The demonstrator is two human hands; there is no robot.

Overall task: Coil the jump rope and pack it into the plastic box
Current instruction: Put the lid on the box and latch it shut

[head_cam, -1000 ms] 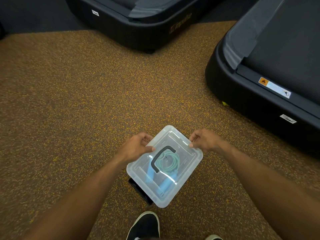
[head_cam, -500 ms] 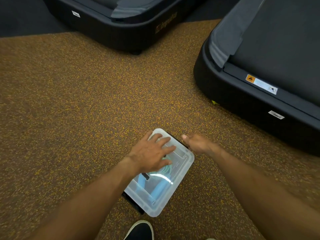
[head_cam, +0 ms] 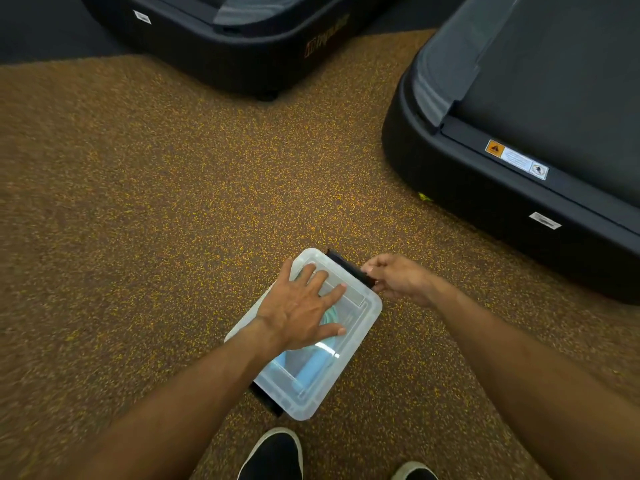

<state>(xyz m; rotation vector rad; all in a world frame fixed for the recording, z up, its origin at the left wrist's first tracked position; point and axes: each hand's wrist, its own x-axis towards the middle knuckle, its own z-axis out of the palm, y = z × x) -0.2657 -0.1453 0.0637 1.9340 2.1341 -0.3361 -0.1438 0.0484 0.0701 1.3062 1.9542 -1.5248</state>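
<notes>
A clear plastic box (head_cam: pixel 360 327) with its lid on lies on the speckled floor. Through the lid I see the jump rope (head_cam: pixel 317 367): blue handles and part of a green cord. My left hand (head_cam: pixel 301 306) lies flat on the lid, fingers spread, and covers the lid's handle. My right hand (head_cam: pixel 401 277) pinches the black latch (head_cam: pixel 343 263) at the box's far end. A second black latch (head_cam: pixel 265 398) shows at the near end.
Two black treadmill bases stand close by, one at the back (head_cam: pixel 242 39) and one at the right (head_cam: pixel 519 150). Brown speckled rubber floor (head_cam: pixel 138 202) spreads to the left. My two shoes (head_cam: pixel 273 455) are just below the box.
My left hand went from holding the lid's edge to lying flat on top of the lid. My right hand shifted from the lid's rim to the far latch.
</notes>
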